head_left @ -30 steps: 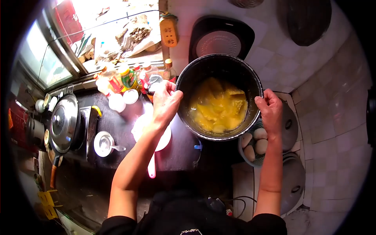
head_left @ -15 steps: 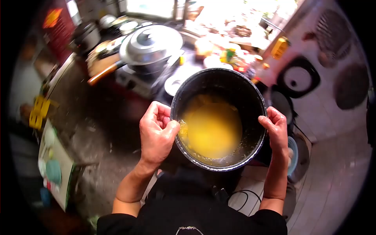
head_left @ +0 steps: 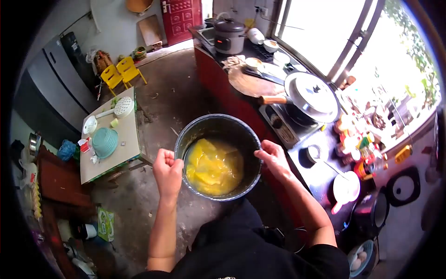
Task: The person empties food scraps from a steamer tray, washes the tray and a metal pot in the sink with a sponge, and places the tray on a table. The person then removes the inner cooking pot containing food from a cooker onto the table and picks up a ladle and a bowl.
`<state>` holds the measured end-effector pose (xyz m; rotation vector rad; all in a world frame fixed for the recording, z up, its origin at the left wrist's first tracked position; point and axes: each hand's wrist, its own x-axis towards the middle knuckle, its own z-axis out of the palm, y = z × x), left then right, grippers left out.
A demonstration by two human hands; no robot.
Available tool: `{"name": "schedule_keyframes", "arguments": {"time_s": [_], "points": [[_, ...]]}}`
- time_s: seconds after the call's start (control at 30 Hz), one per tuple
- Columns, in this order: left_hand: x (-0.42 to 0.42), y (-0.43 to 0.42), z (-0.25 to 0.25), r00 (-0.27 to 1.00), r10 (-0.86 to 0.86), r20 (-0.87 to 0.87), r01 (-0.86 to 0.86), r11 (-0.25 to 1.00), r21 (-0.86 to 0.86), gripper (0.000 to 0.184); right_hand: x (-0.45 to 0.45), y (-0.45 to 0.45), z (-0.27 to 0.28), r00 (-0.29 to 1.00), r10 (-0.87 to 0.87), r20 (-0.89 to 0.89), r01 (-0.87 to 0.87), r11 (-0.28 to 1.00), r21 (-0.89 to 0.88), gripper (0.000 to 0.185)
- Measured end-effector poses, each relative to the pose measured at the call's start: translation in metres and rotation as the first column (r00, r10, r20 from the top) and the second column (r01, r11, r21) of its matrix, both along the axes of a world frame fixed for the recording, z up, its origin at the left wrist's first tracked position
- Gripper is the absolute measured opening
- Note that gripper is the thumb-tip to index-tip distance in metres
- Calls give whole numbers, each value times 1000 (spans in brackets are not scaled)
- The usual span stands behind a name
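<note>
Between my two hands is a dark round cooking pot [head_left: 218, 122], its mouth facing up toward me. Yellow chunks in cloudy liquid [head_left: 213, 167] fill its lower part; they look like pieces of pumpkin, though I cannot be sure. My left hand [head_left: 168, 173] is closed on the pot's left rim, thumb on top. On the opposite side my right hand [head_left: 274, 158] grips the right rim the same way. The pot hangs over the floor in front of my body, apart from the counter and the table. Fingers under the rim are hidden.
At right runs a counter with a lidded wok [head_left: 311, 95] on a gas stove [head_left: 281, 128], a cutting board [head_left: 248, 83] and a rice cooker [head_left: 229, 37]. Left stands a small table [head_left: 123, 135] bearing a green basket [head_left: 105, 142]. Two yellow chairs [head_left: 129, 69] and a red door [head_left: 182, 21] lie beyond.
My view and body have turned left, away from the counter, carrying the pot along. The floor and small table now show more fully. Both hands keep their hold, and the yellow contents have shifted.
</note>
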<state>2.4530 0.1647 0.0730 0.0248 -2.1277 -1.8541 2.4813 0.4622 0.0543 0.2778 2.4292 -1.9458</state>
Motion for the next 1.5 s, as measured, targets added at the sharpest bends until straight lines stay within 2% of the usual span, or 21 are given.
{"name": "schedule_keyframes", "arguments": {"time_s": [0.07, 0.1, 0.13, 0.2, 0.3, 0.33, 0.4, 0.5, 0.6, 0.73, 0.77, 0.8, 0.87, 0.93, 0.97, 1.07, 1.1, 1.2, 1.23, 1.37, 1.5], "points": [[-24, -25, -11, 997, 79, 13, -79, 997, -12, 17, -46, -25, -13, 997, 69, -44, -67, 996, 57, 22], [-38, -37, -18, 994, 104, 19, -104, 995, -7, 17, -69, -36, -20, 996, 89, -17, -89, 996, 11, 23], [-52, -47, -25, 991, 129, 29, -129, 992, -3, 17, -95, -45, -30, 991, 122, -62, -116, 988, 101, 22], [-79, -60, -37, 983, 183, 27, -183, 983, -7, 17, -138, -58, -39, 988, 152, -40, -146, 982, 121, 20], [-131, -64, -49, 965, 255, 63, -252, 966, -54, 15, -202, -79, -33, 986, 167, -18, -165, 984, 74, 16], [-145, -71, -50, 944, 319, 82, -312, 946, -90, 14, -224, -87, -26, 985, 164, -52, -156, 980, 127, 18], [-178, -82, -67, 926, 376, 26, -374, 925, -73, 13, -278, -102, -47, 980, 172, -103, -163, 982, 92, 18], [-216, -102, -82, 888, 446, 116, -444, 895, -45, 14, -342, -132, -58, 972, 197, -126, -186, 979, 88, 17], [-246, -131, -113, 867, 479, 136, -486, 873, 28, 17, -384, -172, -66, 958, 251, -139, -231, 962, 145, 17], [-277, -178, -148, 813, 552, 185, -549, 833, -73, 16, -424, -217, -95, 928, 356, -111, -331, 923, 198, 17], [-285, -194, -157, 797, 573, 190, -565, 819, -99, 16, -433, -233, -106, 928, 369, -58, -348, 911, 221, 17], [-291, -210, -168, 785, 587, 198, -571, 809, -140, 16, -439, -249, -119, 926, 377, 1, -366, 898, 242, 17], [-306, -249, -190, 768, 607, 205, -567, 793, -224, 16, -453, -278, -150, 901, 434, -8, -419, 873, 249, 18], [-321, -287, -206, 755, 614, 231, -564, 787, -249, 17, -461, -318, -154, 896, 438, 70, -442, 871, 214, 17], [-327, -304, -213, 744, 620, 249, -568, 783, -255, 18, -465, -339, -154, 890, 431, 150, -450, 885, 121, 15], [-341, -358, -234, 675, 660, 330, -581, 751, -314, 18, -500, -393, -216, 863, 495, 105, -506, 847, 161, 14], [-345, -375, -243, 660, 670, 340, -579, 742, -339, 18, -506, -417, -202, 836, 495, 237, -513, 858, 20, 12], [-360, -423, -268, 635, 682, 363, -547, 729, -412, 17, -539, -470, -240, 827, 526, 200, -558, 813, 167, 13], [-366, -437, -280, 623, 687, 375, -548, 725, -417, 17, -547, -487, -255, 838, 511, 190, -535, 838, 107, 8], [-389, -485, -328, 612, 689, 388, -551, 723, -416, 17, -579, -542, -286, 840, 501, 210, -537, 823, 187, 9], [-411, -518, -329, 597, 678, 429, -547, 735, -401, 16, -607, -579, -315, 814, 540, 214, -579, 784, 224, 12]]}}
